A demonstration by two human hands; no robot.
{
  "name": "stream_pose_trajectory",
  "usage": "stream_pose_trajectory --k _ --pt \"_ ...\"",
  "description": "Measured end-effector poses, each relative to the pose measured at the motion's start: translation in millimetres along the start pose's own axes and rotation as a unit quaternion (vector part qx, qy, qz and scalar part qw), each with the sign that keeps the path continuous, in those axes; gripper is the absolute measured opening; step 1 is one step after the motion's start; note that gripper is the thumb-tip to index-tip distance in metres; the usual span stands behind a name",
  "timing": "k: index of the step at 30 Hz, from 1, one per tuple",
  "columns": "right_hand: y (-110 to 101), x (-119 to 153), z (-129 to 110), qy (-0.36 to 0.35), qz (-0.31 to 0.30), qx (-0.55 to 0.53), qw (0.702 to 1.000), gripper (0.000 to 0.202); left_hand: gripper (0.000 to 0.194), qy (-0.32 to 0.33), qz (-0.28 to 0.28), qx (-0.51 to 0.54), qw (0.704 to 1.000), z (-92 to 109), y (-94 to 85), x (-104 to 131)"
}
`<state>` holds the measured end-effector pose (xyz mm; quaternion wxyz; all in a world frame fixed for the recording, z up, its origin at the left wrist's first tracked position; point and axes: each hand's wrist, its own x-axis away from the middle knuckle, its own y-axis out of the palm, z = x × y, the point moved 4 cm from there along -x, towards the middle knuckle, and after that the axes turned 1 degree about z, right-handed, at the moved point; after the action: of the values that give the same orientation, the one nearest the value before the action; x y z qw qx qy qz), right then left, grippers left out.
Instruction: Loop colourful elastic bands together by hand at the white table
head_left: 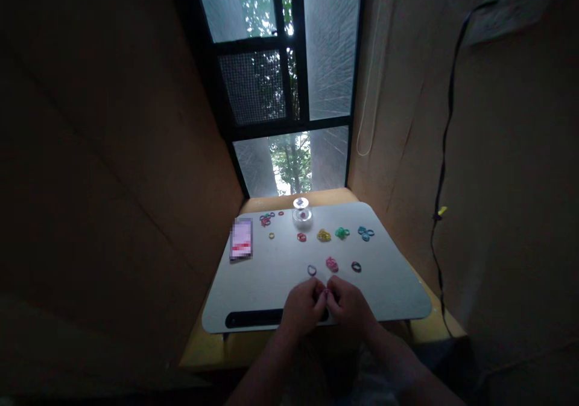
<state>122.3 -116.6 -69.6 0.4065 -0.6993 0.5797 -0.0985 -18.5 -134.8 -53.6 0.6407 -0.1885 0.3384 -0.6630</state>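
Left hand (306,303) and right hand (347,302): fingertips meeting, each grip pinching small pinkish item (325,292).

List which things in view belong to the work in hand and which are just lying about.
Seemingly part of the work:
left hand and right hand, fingertips together
coloured bands, in small groups
white table, under the bands
probably the clear jar

Apparently just there:
flat item, blurred, on the table's left
dark cord, hanging at right
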Motion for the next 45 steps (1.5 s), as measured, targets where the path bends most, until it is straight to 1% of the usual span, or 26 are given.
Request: stream_pose_trajectory --k 14,27,39,45 --pt "-0.3 -5.5 0.8 -0.002 -0.002 -0.001 1.000 0.010 0.012 0.002 -0.013 0.020 1.000 -2.0 -1.7 -4.6" --pt "-2.0 -5.3 -1.4 -0.006 0.004 0.009 1.000 0.010 0.010 0.000 -0.005 0.017 1.000 -2.0 -1.1 -5.1" --pt "-2.3 -2.5 -1.9 0.000 0.007 -0.004 1.000 0.011 0.011 0.005 0.009 0.008 1.000 -2.2 0.6 -2.8" --pt "-3.9 -3.1 -3.3 -0.004 0.009 -0.008 1.000 0.010 0.011 0.007 0.007 0.008 1.000 -1.3 0.6 -2.6"
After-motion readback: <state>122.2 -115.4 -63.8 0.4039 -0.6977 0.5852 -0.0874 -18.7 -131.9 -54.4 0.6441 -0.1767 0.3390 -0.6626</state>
